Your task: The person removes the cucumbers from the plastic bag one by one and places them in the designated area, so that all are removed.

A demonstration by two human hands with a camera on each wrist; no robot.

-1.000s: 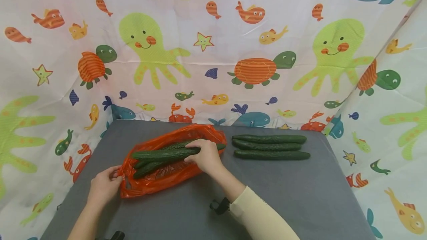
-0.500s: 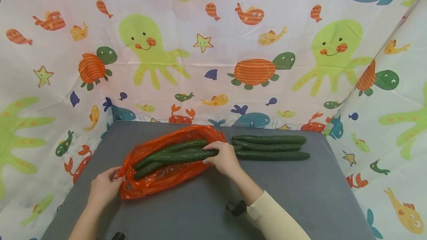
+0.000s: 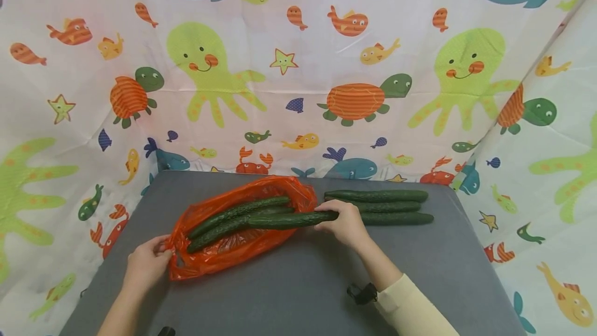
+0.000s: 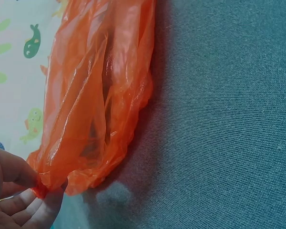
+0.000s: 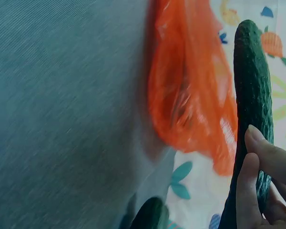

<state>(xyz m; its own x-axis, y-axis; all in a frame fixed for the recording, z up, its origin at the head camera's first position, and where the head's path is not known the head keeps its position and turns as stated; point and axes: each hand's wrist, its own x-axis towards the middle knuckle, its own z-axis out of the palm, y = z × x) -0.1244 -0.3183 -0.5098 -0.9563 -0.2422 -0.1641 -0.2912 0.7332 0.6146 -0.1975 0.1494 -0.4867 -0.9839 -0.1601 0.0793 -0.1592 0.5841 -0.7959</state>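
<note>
An orange plastic bag (image 3: pixel 275 237) lies on the left half of the table, its mouth spread wide. Two cucumbers (image 3: pixel 219 215) rest inside it side by side. My left hand (image 3: pixel 148 263) pinches the bag's left end between thumb and fingers, as the left wrist view also shows. With my right hand (image 3: pixel 344 222) I grip another cucumber (image 3: pixel 294 220) near its right end; its left part still overlaps the bag in the head view. The right wrist view shows thumb and fingers wrapped round this dark, bumpy cucumber (image 5: pixel 252 90), raised beside the bag.
Three cucumbers (image 3: pixel 396 207) lie in parallel on the grey table (image 3: pixel 429 274) at the back right, partly behind my right hand. A white curtain (image 3: pixel 298 108) printed with sea animals stands behind the table and along both sides.
My right hand has moved to the right, drawing the gripped cucumber partly out over the bag's right edge. The left hand keeps its place on the bag.
</note>
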